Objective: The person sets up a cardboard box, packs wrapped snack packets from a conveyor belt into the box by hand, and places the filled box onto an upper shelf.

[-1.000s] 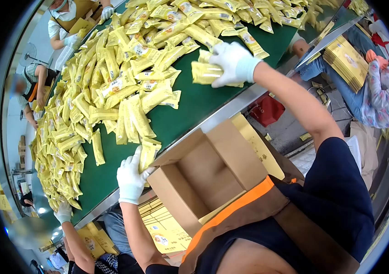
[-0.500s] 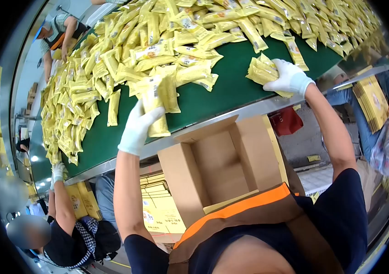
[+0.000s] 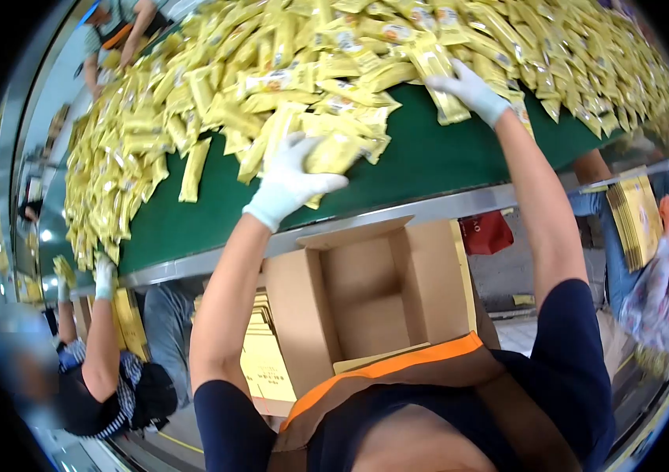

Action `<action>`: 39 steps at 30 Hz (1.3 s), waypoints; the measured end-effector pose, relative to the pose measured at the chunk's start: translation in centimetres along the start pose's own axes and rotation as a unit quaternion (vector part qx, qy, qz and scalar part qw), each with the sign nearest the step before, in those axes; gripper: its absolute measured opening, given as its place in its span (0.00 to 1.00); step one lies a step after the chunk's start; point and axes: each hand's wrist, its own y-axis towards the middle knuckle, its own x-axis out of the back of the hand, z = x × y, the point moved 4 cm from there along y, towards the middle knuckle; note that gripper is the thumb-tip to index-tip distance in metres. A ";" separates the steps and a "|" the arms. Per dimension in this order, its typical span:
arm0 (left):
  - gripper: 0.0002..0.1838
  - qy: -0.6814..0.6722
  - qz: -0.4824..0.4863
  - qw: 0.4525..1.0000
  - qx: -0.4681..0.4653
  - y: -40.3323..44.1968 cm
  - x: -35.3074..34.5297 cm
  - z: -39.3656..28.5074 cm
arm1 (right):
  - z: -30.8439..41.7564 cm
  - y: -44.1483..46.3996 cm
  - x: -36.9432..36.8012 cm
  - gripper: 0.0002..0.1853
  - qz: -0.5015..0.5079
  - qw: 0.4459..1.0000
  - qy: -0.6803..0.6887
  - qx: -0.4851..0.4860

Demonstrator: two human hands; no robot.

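Observation:
A large heap of yellow packets (image 3: 272, 86) lies on the green belt (image 3: 216, 220). My left hand (image 3: 291, 182), in a white glove, is at the heap's near edge with its fingers around yellow packets (image 3: 334, 153); the thumb points right. Farther right, my gloved right hand (image 3: 468, 88) has its fingers spread over a long yellow packet (image 3: 438, 79) lying at the heap's edge. Whether it grips that packet is unclear. Below the belt's metal edge, an open cardboard box (image 3: 366, 303) stands in front of my body, with no packets visible inside.
Flat yellow cartons (image 3: 264, 362) are stacked left of the box. A red bag (image 3: 485, 233) lies to its right. A co-worker's gloved hand (image 3: 104, 277) reaches to the belt at lower left. Other people stand across the belt and at the far right, near folded cartons (image 3: 635, 220).
My left hand has moved right into the near packets. My right hand has moved up to the heap, and the packets it held are no longer in it.

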 end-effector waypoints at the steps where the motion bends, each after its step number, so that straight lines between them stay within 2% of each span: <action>1: 0.49 0.034 0.012 0.999 0.009 -0.2 -0.5 -0.4 | 1.1 -1.4 -0.3 0.65 -0.022 0.997 -0.076 -0.003; 2: 0.49 0.065 0.026 0.997 0.017 -0.6 -1.0 -1.0 | 1.0 -2.4 -0.6 0.62 -0.076 0.982 -0.174 -0.018; 3: 0.47 0.088 0.039 0.995 0.020 -0.9 -0.9 -1.9 | 1.2 -3.1 -1.0 0.59 -0.062 0.963 -0.260 -0.028; 5: 0.43 0.158 0.026 0.987 -0.005 -1.7 -0.6 -2.4 | 5.8 -7.7 -1.7 0.51 -0.130 0.861 -0.484 0.083; 6: 0.41 0.199 0.027 0.980 0.000 -2.3 0.2 -3.1 | 7.7 -10.1 -1.8 0.49 -0.128 0.829 -0.540 0.066; 8: 0.38 0.309 0.034 0.950 -0.031 -3.5 2.5 -3.6 | 7.5 -12.8 -1.7 0.49 -0.060 0.820 -0.569 -0.007; 10: 0.35 0.363 0.099 0.924 -0.060 -4.5 2.6 -1.1 | 1.9 -13.3 -1.9 0.48 -0.024 0.839 -0.543 -0.030; 12: 0.39 0.263 0.103 0.958 -0.057 -5.3 1.2 1.1 | 1.3 -13.7 -1.6 0.48 -0.067 0.844 -0.532 0.017; 13: 0.48 0.287 0.111 0.949 -0.069 -5.6 0.9 1.4 | 1.3 -13.8 -1.8 0.48 -0.070 0.843 -0.533 0.021; 16: 0.54 0.255 0.085 0.960 -0.072 -5.9 0.5 2.4 | 1.2 -13.9 -2.1 0.47 -0.074 0.837 -0.541 0.027; 17: 0.59 0.249 0.101 0.962 -0.048 -6.0 0.6 3.1 | 1.2 -13.8 -2.1 0.47 -0.075 0.834 -0.546 0.029; 20: 0.60 0.273 0.062 0.960 0.005 -6.1 0.4 3.3 | 1.1 -14.1 -2.1 0.47 -0.087 0.836 -0.539 0.044; 21: 0.61 0.236 0.068 0.969 0.024 -5.9 0.6 3.3 | 1.1 -14.2 -2.0 0.47 -0.081 0.840 -0.536 0.034; 24: 0.58 0.182 0.011 0.982 -0.052 -5.7 2.9 1.8 | 1.3 -14.0 -1.9 0.48 -0.070 0.848 -0.524 0.026; 25: 0.57 0.106 -0.014 0.992 -0.069 -5.4 4.3 0.8 | 1.4 -14.0 -2.0 0.47 -0.074 0.852 -0.517 0.042; 26: 0.58 0.042 -0.051 0.997 -0.037 -4.5 4.9 1.6 | 1.8 -14.2 -2.0 0.45 -0.084 0.853 -0.513 0.053; 27: 0.57 -0.099 -0.046 0.994 0.010 -3.0 5.1 2.9 | 1.8 -13.9 -1.9 0.43 -0.077 0.860 -0.501 0.057; 28: 0.54 -0.244 0.016 0.969 0.035 -1.3 5.0 3.0 | 1.7 -13.7 -1.8 0.41 -0.073 0.866 -0.491 0.057; 29: 0.51 -0.285 0.104 0.951 0.064 0.3 4.5 3.6 | 1.5 -13.7 -1.6 0.40 -0.079 0.868 -0.485 0.064; 31: 0.52 -0.264 0.113 0.957 0.028 1.6 3.0 2.2 | 1.5 -13.7 -1.3 0.40 -0.081 0.866 -0.489 0.067; 32: 0.55 -0.143 0.090 0.984 -0.052 2.6 1.8 4.6 | 1.4 -13.8 -1.3 0.40 -0.072 0.862 -0.497 0.064; 33: 0.58 0.107 0.056 0.989 -0.086 2.0 2.0 3.3 | 1.1 -13.9 -1.3 0.42 -0.078 0.864 -0.494 0.058; 35: 0.58 0.198 -0.006 0.965 -0.171 -0.9 1.7 2.3 | 1.9 -14.3 -1.3 0.44 -0.088 0.875 -0.473 0.048; 36: 0.60 0.249 -0.015 0.948 -0.198 -2.0 1.6 3.3 | 2.9 -14.8 -1.4 0.43 -0.114 0.879 -0.459 0.061; 38: 0.61 0.346 0.046 0.926 -0.147 -4.6 1.6 1.6 | 5.1 -15.9 -2.0 0.40 -0.173 0.859 -0.473 0.095; 39: 0.61 0.332 0.022 0.929 -0.161 -4.9 1.4 2.9 | 4.6 -15.7 -2.2 0.39 -0.206 0.845 -0.482 0.104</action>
